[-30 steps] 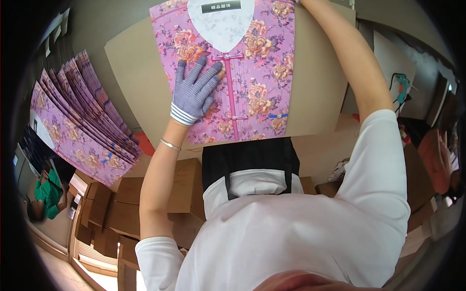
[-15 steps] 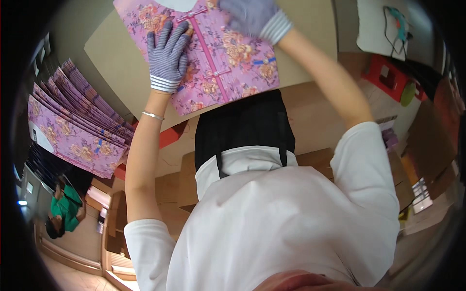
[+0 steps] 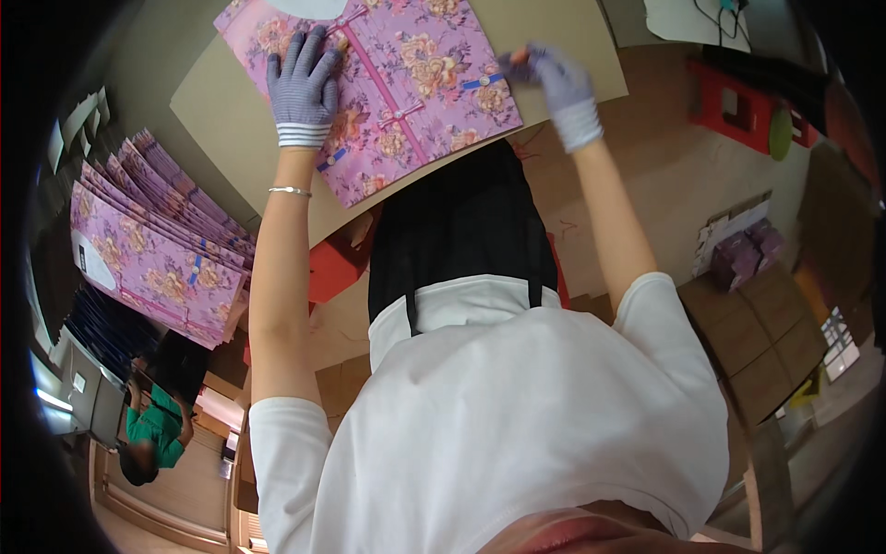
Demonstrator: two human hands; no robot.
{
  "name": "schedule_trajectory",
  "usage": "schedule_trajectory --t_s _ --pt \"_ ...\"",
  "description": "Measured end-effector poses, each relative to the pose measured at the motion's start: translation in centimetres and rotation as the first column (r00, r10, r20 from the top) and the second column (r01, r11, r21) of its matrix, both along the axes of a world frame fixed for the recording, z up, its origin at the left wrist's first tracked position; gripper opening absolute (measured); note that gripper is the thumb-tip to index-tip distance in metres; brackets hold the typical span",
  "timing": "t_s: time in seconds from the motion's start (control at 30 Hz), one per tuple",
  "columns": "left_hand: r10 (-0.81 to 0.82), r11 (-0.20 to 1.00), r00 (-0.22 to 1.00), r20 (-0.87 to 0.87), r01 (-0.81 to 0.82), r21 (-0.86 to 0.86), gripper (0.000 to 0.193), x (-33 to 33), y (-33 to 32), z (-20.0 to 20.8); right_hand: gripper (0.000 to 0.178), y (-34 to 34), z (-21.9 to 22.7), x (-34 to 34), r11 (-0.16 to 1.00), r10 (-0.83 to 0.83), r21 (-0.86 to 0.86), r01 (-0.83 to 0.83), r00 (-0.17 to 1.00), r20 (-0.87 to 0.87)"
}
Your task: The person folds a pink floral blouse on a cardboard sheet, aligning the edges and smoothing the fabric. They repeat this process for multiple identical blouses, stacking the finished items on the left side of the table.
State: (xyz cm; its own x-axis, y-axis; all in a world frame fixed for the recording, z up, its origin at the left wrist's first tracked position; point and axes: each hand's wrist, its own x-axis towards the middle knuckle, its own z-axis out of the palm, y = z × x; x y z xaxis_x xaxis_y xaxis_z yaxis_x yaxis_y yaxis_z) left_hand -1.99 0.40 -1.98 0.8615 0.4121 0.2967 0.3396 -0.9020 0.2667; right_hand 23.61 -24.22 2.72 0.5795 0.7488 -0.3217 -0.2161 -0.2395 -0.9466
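Two gloved hands are at a folded floral garment, which lies slanted on a tan board in front of the person. The left hand rests flat on it beside the pink placket, fingers moderately spread, gripping nothing. The right hand is by the garment's right edge with its fingers bent; they are blurred, and I cannot tell whether they pinch or touch anything. The garment looks light and smooth, flat enough to suggest a stiffener inside, likely slippery and easily creased; holding it by opposite side edges, with the front supported, seems safest. A brown carton stands at right, its contents hidden, near purple bundles. Similar floral garments lean together at left.
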Motion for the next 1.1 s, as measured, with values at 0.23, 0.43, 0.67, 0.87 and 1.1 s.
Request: schedule_trajectory --t_s 0.23,0.43,0.67,0.87,1.1 --pt "0.12 0.99 0.993 -0.016 -0.118 0.074 0.038 1.0 -0.8 1.6 0.019 11.3 -5.9 5.3 0.98 0.165 0.147 -0.132 0.955 -0.245" --pt "0.176 0.984 0.984 0.012 -0.176 0.038 0.029 0.8 -1.4 2.4 0.018 9.6 -6.6 5.2 0.946 0.305 0.078 -0.316 0.944 0.127" --pt "0.197 0.98 0.98 -0.03 -0.197 0.013 0.026 1.1 -1.5 3.2 0.022 -0.8 -2.8 1.9 0.909 0.414 -0.112 -0.401 0.851 0.322" --pt "0.19 0.982 0.982 0.003 -0.19 0.003 0.028 0.7 -1.3 2.6 0.019 -11.9 -4.6 1.0 0.74 0.662 -0.502 -0.447 0.612 0.432" --pt "0.563 0.826 0.764 0.317 -0.528 -0.194 0.045 -2.4 -2.8 0.1 0.018 -6.0 1.7 1.3 0.957 0.289 -0.112 -0.269 0.922 0.256"
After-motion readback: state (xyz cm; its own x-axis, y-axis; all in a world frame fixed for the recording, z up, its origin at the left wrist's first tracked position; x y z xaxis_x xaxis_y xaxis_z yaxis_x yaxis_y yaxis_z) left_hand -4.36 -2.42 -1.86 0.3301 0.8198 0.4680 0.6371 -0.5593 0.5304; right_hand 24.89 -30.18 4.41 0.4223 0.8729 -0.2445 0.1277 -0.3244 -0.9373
